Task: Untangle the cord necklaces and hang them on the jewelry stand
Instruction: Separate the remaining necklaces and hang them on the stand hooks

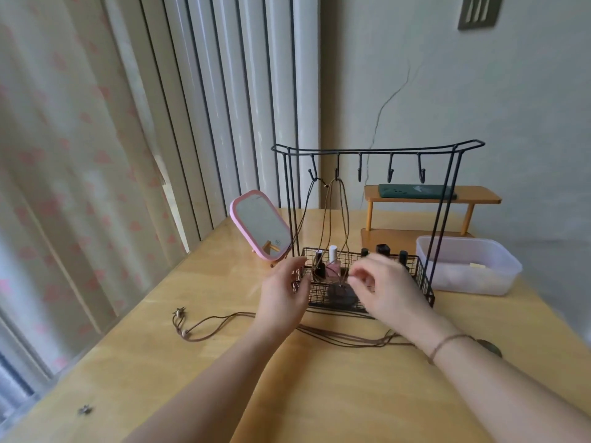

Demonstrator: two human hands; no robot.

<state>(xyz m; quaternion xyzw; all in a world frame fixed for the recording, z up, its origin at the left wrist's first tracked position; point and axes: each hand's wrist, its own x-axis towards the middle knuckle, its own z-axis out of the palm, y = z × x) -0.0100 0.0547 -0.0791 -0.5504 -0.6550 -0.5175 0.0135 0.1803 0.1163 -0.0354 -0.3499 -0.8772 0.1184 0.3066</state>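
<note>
A black wire jewelry stand [377, 150] with several hooks and a mesh basket base stands at the table's middle. Two brown cord necklaces [335, 212] hang from its two left hooks, and a dark round pendant [341, 294] rests in the basket. My left hand [283, 294] hovers at the basket's left corner with fingers apart. My right hand [388, 289] is in front of the basket, thumb and forefinger close together near the hanging cords; whether they pinch a cord I cannot tell. More brown cords [220, 324] with beads lie on the table under my forearms.
A pink-framed mirror [260, 223] stands left of the stand. A translucent plastic box [470, 266] sits at the right, with a small wooden shelf [431, 195] behind. Nail polish bottles [332, 263] stand in the basket. A small metal charm [85, 409] lies near the table's front left.
</note>
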